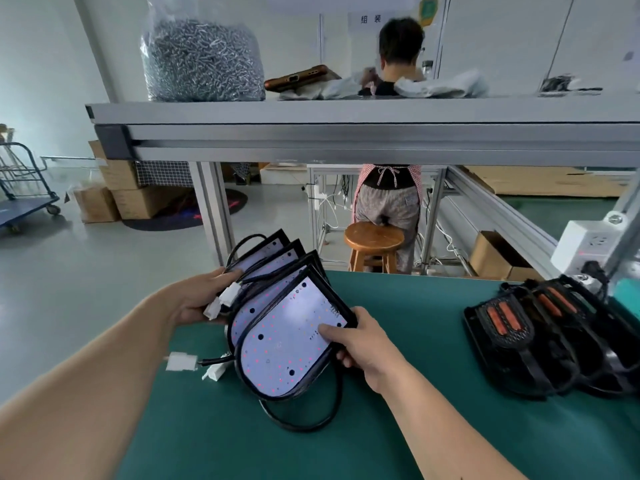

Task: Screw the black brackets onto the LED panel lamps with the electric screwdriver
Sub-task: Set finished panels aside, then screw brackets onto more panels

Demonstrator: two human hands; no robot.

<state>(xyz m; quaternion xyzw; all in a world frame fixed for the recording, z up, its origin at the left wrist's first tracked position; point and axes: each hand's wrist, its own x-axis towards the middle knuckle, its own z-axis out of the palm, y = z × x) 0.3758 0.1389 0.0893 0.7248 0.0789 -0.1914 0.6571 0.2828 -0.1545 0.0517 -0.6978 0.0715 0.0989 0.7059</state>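
Gripping a fanned stack of LED panel lamps [287,337] over the near left part of the bench [415,393], you curl your left hand [199,299] round the left edges of the rear panels, together with some of their black leads and white connectors [221,301]. Your right hand [362,342] pinches the right edge of the front panel, thumb laid on its white, LED-dotted face and fingers tucked underneath. The panels tilt with their faces toward you. Another white connector [181,361] lies on the green mat just beside the stack, and a black cable [311,422] loops out below it. Well apart to your right, the black brackets [540,337] with orange inserts lie overlapped in a row on the bench, near a white power strip [585,244]. On the shelf [346,116] above sit a clear bag of screws [202,57] and a phone [298,77]. Beyond the bench stand a wooden stool [374,237] and a person in an apron [388,188].
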